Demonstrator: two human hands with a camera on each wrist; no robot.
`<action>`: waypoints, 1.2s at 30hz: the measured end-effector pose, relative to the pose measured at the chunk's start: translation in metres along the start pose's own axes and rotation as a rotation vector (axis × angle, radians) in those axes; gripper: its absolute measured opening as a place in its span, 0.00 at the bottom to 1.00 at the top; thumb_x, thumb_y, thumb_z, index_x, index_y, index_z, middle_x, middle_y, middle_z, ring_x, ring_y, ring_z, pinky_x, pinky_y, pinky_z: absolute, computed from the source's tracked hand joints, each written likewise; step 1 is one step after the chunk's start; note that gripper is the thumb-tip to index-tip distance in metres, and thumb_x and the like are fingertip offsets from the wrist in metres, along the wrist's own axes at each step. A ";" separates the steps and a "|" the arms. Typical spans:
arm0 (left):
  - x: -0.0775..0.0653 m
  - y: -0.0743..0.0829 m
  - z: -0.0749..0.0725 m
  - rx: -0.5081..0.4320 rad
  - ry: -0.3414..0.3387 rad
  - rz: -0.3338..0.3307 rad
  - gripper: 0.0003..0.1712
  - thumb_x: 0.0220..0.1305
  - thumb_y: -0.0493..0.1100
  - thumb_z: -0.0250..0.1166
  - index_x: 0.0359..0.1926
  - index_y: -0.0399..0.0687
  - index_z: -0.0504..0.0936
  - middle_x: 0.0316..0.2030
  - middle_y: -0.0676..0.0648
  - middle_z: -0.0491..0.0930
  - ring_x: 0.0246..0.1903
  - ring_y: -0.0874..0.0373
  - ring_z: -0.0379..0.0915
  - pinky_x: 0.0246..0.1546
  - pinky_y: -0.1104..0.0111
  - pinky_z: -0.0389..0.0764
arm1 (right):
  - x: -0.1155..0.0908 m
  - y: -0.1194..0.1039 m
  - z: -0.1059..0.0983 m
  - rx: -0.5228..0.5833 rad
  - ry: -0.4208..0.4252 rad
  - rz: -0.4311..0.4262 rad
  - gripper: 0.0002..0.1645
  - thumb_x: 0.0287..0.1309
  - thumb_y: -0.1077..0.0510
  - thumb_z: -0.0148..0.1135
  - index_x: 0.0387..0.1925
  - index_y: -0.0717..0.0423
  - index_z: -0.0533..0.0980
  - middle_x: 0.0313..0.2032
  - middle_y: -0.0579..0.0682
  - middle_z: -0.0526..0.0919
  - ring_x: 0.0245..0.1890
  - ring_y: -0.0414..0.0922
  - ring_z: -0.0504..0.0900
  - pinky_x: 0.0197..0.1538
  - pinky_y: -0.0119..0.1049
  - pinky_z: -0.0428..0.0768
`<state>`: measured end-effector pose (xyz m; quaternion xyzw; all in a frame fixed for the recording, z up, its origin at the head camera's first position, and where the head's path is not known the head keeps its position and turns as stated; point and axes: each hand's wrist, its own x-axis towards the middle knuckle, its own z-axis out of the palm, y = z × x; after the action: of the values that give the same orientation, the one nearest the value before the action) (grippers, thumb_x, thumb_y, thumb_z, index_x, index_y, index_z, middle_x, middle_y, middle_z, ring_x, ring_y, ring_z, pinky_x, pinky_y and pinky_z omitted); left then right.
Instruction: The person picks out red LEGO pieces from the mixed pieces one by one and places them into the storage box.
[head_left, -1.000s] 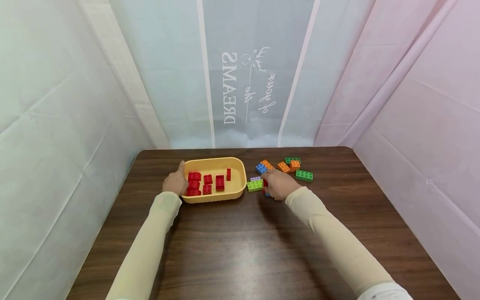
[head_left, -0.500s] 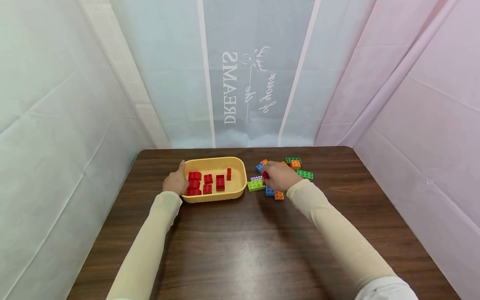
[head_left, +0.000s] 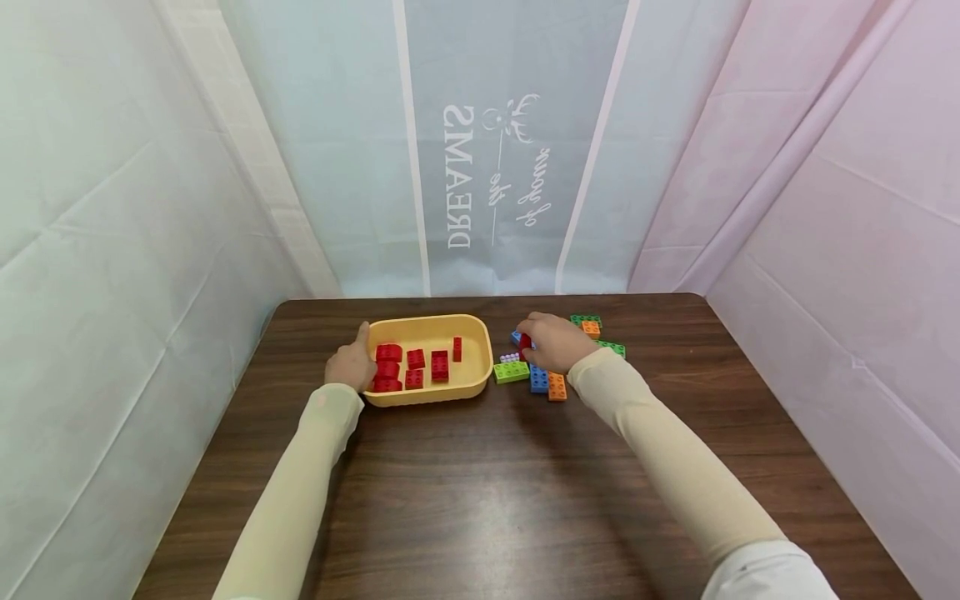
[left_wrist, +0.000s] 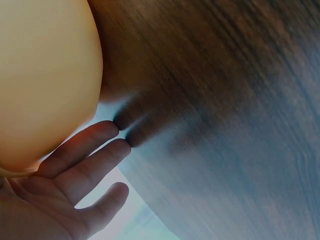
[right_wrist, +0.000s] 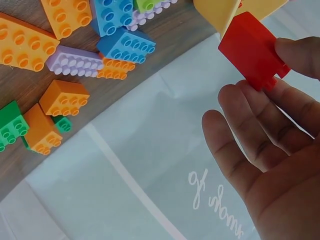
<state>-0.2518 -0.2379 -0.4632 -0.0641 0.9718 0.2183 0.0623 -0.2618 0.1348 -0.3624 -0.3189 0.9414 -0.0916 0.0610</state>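
My left hand (head_left: 351, 363) rests at the left end of a yellow plastic tray (head_left: 486, 333). In the left wrist view, extended fingers (left_wrist: 95, 165) show beside the tray's outer wall (left_wrist: 45, 75); the thumb is hidden there. Red toy bricks (head_left: 439, 367), several of them, some rounded, lie inside the tray. Above the loose bricks, my right hand (head_left: 558, 342) pinches a red brick (right_wrist: 252, 50) between thumb and fingertips, its studs facing the palm in the right wrist view. Below that hand lie a blue brick (head_left: 539, 379) and an orange brick (head_left: 557, 387).
Right of the tray sit a lime green brick (head_left: 512, 372) and a lilac brick (head_left: 510, 357). Green bricks (head_left: 613, 348) and a small orange brick (head_left: 591, 329) lie farther right. A brown wooden table (head_left: 465, 500) bears everything; a printed curtain (head_left: 495, 250) hangs behind it.
My right hand has risen from the loose bricks with a red brick, uncovering the blue and orange bricks nearest the front. The left hand and tray stay in place.
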 end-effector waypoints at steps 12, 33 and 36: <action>-0.003 -0.001 -0.001 -0.010 -0.003 -0.013 0.46 0.69 0.37 0.55 0.81 0.45 0.41 0.22 0.41 0.77 0.23 0.45 0.75 0.41 0.48 0.78 | 0.012 -0.012 0.003 -0.005 -0.010 -0.017 0.23 0.63 0.59 0.67 0.58 0.63 0.79 0.44 0.53 0.79 0.40 0.46 0.78 0.45 0.41 0.81; -0.002 0.003 -0.002 -0.023 0.001 -0.030 0.46 0.69 0.37 0.54 0.81 0.47 0.41 0.21 0.41 0.77 0.22 0.46 0.74 0.40 0.51 0.77 | 0.047 -0.050 0.010 -0.058 -0.019 -0.103 0.23 0.63 0.57 0.69 0.57 0.62 0.80 0.43 0.53 0.80 0.39 0.46 0.78 0.44 0.42 0.81; 0.000 0.002 0.000 -0.030 0.003 -0.033 0.46 0.69 0.38 0.55 0.81 0.47 0.42 0.22 0.41 0.77 0.23 0.45 0.75 0.41 0.50 0.78 | 0.052 -0.057 0.011 -0.076 -0.022 -0.125 0.21 0.63 0.57 0.68 0.56 0.61 0.80 0.43 0.53 0.80 0.40 0.46 0.79 0.46 0.41 0.80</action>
<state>-0.2523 -0.2365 -0.4629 -0.0812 0.9673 0.2318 0.0636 -0.2672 0.0573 -0.3642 -0.3803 0.9216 -0.0561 0.0532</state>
